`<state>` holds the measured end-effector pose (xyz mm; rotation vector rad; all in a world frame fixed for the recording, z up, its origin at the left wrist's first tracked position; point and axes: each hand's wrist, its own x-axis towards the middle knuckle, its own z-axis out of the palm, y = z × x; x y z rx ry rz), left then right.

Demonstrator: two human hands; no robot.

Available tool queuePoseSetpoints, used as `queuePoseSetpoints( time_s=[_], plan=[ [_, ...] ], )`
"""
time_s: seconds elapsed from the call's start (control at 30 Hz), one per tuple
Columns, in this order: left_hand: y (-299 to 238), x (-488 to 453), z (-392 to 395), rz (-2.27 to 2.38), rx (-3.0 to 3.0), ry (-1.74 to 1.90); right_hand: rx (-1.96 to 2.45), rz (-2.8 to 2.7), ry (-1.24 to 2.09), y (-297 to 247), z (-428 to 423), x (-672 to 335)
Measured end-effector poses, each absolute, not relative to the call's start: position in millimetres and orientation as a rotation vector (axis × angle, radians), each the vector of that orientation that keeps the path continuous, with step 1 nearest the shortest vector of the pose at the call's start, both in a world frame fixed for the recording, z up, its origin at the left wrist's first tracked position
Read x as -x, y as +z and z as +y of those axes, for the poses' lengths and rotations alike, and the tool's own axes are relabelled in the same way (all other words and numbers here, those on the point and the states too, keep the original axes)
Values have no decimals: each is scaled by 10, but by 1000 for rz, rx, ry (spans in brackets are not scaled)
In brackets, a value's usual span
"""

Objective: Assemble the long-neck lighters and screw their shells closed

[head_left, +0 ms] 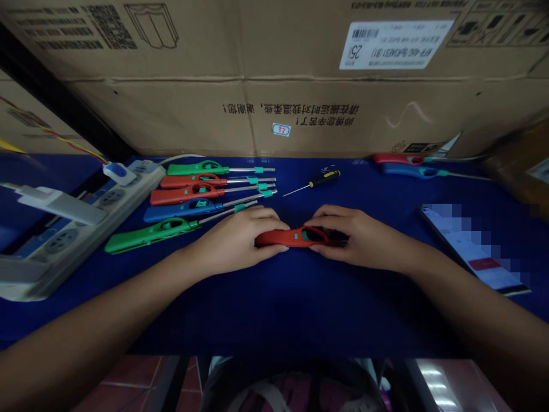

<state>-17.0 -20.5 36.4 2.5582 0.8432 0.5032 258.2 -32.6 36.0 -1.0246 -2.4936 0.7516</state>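
A red lighter handle (295, 237) with a teal trigger lies on the blue table cover (274, 297) in the middle. My left hand (240, 240) is closed round its left end. My right hand (355, 234) is closed on its right end, fingers curled over it. Just left of my left hand lies a row of several long-nosed lighters (201, 194), green, red and blue, with metal stems tipped in teal pointing right.
A small screwdriver (315, 183) with a black and yellow handle lies behind my hands. Two more lighters (407, 165) rest at the back right. A phone (472, 252) lies at the right. A power strip (81, 223) sits at the left. Cardboard boxes (274, 74) wall the back.
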Motion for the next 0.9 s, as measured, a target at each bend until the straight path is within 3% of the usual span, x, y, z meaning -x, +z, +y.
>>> queuePoseSetpoints(
  time_s=[0.9],
  plan=[
    [422,84,-339,1183,-2492,390,1231,-2300,930,358,-358,-2490]
  ],
)
